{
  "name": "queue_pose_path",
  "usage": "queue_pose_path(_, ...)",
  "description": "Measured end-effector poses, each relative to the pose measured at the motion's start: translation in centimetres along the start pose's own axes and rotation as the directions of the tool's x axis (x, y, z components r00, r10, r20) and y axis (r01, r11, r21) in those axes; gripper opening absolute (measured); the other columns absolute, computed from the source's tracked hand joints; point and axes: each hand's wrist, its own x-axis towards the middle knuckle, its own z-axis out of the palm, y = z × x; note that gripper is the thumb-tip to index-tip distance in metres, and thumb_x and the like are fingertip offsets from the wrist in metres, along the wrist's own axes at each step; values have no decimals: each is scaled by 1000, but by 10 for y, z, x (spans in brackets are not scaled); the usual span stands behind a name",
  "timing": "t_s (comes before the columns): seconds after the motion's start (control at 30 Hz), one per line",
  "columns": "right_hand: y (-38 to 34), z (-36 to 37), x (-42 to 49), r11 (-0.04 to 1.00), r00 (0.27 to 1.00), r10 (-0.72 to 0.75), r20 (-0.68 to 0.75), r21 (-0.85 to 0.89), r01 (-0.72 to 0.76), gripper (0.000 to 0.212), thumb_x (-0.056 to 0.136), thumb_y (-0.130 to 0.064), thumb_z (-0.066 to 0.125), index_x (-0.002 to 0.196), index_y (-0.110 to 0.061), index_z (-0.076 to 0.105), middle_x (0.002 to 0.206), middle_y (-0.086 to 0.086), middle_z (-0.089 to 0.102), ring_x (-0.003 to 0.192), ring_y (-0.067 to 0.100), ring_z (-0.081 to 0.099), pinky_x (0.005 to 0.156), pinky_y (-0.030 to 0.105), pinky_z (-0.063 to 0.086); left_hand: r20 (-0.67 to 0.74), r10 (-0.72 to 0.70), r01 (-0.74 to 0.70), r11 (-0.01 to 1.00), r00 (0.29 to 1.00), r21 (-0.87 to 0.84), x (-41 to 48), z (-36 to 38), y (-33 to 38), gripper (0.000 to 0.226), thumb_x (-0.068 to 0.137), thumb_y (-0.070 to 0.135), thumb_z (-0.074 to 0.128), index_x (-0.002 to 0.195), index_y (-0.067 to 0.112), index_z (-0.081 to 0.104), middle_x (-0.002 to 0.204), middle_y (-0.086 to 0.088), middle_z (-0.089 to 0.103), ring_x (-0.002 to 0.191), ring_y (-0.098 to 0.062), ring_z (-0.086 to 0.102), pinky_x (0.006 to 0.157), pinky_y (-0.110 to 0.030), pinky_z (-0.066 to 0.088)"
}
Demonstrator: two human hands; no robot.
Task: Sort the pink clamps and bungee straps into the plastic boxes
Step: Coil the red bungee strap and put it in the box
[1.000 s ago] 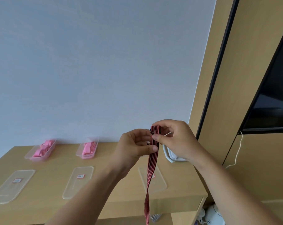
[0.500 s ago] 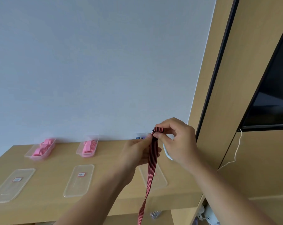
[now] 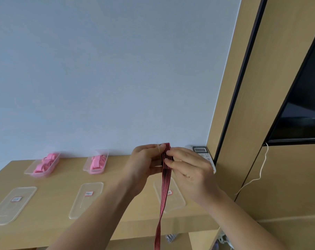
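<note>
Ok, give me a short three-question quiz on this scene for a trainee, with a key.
1. True or false: the left hand and right hand both hold the strap.
2. How many boxes on the table hold pink clamps? A one, B two, C four.
3. Fill in: ___ clear lids lie flat in front of the boxes.
Key: 1 true; 2 B; 3 three.
</note>
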Motion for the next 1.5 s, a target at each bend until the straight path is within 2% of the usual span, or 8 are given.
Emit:
queue_pose_path(0.27, -6, -3, 2, 997, 995, -53, 89, -56, 58, 27, 85, 9, 59, 103, -1, 76, 113, 11, 70, 112, 29, 62, 92, 37, 52, -40, 52, -49, 996, 998, 73, 4, -1, 3, 22, 101, 19, 63, 93, 12, 83, 92, -10, 77, 84, -25, 72, 83, -41, 61)
queue_pose_path(0.4, -10, -8, 13, 999, 999, 22, 46, -32, -20, 8, 81, -7, 79, 88, -4, 78, 100, 5, 73, 100, 25, 64, 87, 34, 52, -91, 132, -114, 978, 987, 177, 4, 1, 2, 22, 102, 17, 63, 93, 11, 82, 88, -15, 71, 81, -26, 65, 81, -43, 58)
queue_pose_path(0.5, -10, -8, 23, 966, 966, 258, 14, -8, -258, 25, 72, -14, 89, 92, -11, 76, 93, -2, 71, 91, 19, 65, 79, 34, 52, -96, 184, -159, 963, 978, 220, 2, 6, 2, 20, 102, 16, 63, 96, 14, 82, 92, -18, 77, 82, -25, 69, 84, -43, 58)
queue_pose_path(0.63, -6, -14, 34, 655, 700, 642, 311, 251, -712, 49, 73, -18, 87, 117, -27, 68, 101, -11, 71, 96, 6, 68, 81, 26, 55, -80, 222, -199, 953, 972, 227, 1, 9, 5, 15, 100, 14, 66, 102, 15, 81, 97, -11, 81, 87, -26, 76, 90, -51, 61)
queue_pose_path(0.73, -4, -18, 43, 564, 687, 596, 415, 392, -726, 35, 74, -5, 83, 101, -27, 77, 95, -5, 76, 94, 17, 72, 84, 40, 59, -71, 222, -201, 953, 972, 227, 0, 9, 4, 11, 99, 14, 68, 106, 8, 75, 97, -15, 81, 87, -31, 75, 86, -50, 60)
queue_pose_path(0.97, -3, -24, 50, 518, 666, 636, 389, 424, -743, 31, 69, -4, 86, 89, -26, 77, 85, 1, 76, 74, 29, 73, 66, 36, 62, -63, 162, -149, 974, 985, 171, -1, 8, 5, 43, 100, 38, 66, 118, 0, 60, 104, -19, 79, 97, -40, 77, 94, -51, 60)
queue_pose_path(1.17, -3, -29, 57, 546, 674, 673, 304, 412, -730, 32, 70, 0, 84, 89, -25, 77, 86, -2, 77, 82, 22, 73, 82, 48, 59, -3, -13, 14, 968, 1000, 251, -2, 9, -5, 62, 105, 58, 40, 108, 5, 73, 97, -17, 80, 88, -31, 78, 80, -37, 60)
queue_pose_path(1.5, -6, -30, 48, 719, 781, 615, 107, 332, -611, 28, 72, 2, 83, 83, -22, 74, 82, -8, 75, 76, 15, 73, 73, 32, 58, 60, -94, 80, 976, 994, 204, -4, 18, -9, 72, 101, 70, 34, 105, 13, 77, 104, -13, 80, 94, -32, 78, 86, -42, 57)
